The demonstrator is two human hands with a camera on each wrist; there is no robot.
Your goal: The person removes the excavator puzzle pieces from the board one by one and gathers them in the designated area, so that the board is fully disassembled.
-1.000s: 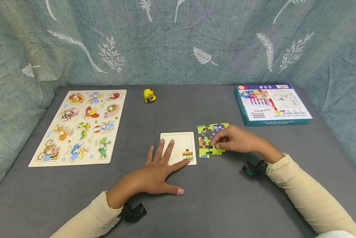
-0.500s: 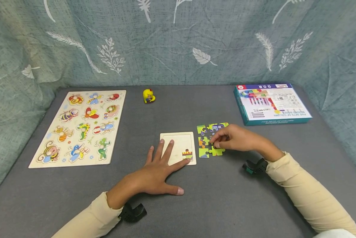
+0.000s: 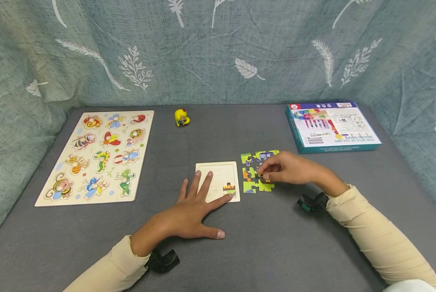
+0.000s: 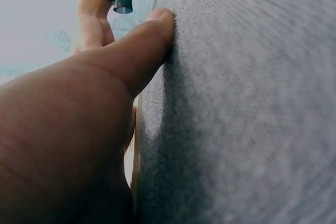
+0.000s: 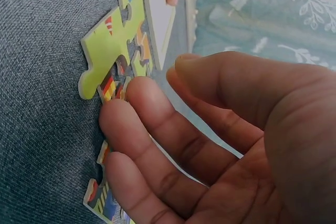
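Note:
My left hand [image 3: 189, 215] lies spread, palm down, with its fingertips on a small wooden puzzle tray [image 3: 223, 169]. Its little-side reach ends beside a puzzle piece [image 3: 229, 188] set in the tray's lower right corner; in the left wrist view the thumb [image 4: 149, 32] rests on the cloth. Right of the tray lies a cluster of green jigsaw pieces [image 3: 249, 186]. Over it my right hand [image 3: 289, 168] hovers low, fingers loosely bent. Up close, its fingertips [image 5: 118, 116] meet the jigsaw pieces [image 5: 105, 45], thumb tip near the index finger; nothing shows pinched between them.
A large wooden peg puzzle board [image 3: 103, 115] with insect pictures lies at the left. A small yellow-haired toy figure [image 3: 182, 118] stands at the back. At the back right is a flat teal-edged box [image 3: 334, 127], before a leaf-patterned curtain [image 3: 203, 52].
The right hand shifts very slightly over the jigsaw pieces, and a bit more of the lower piece shows beneath it. The left hand stays in place on the tray.

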